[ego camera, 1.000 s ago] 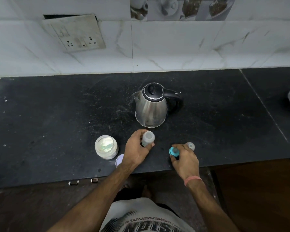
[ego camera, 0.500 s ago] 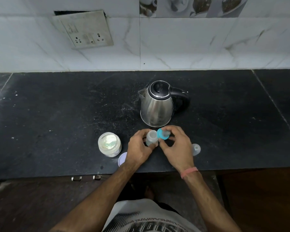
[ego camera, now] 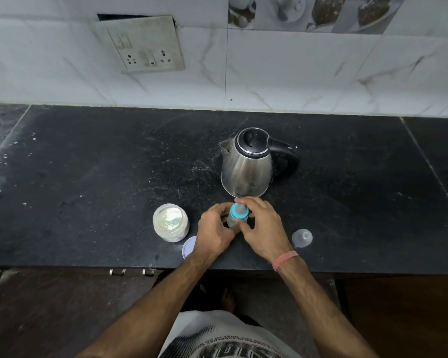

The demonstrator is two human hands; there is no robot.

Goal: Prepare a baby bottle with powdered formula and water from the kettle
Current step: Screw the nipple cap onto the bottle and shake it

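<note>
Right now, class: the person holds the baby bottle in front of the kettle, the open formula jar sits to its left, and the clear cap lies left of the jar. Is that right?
Not quite. The head view shows the clear cap on the counter right of the baby bottle, beyond the right hand, not left of the formula jar. The rest is correct.

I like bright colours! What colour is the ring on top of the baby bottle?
Bright turquoise blue ring, seen best in the head view.

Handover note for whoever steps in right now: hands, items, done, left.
Left hand grips the baby bottle on the counter.
Right hand holds the blue nipple ring on the bottle's neck.
Kettle stands just behind; open formula jar to the left, clear cap to the right.
Done: ring placed on.
Left: tighten it, add cap. Bottle's contents can't be seen.
</note>
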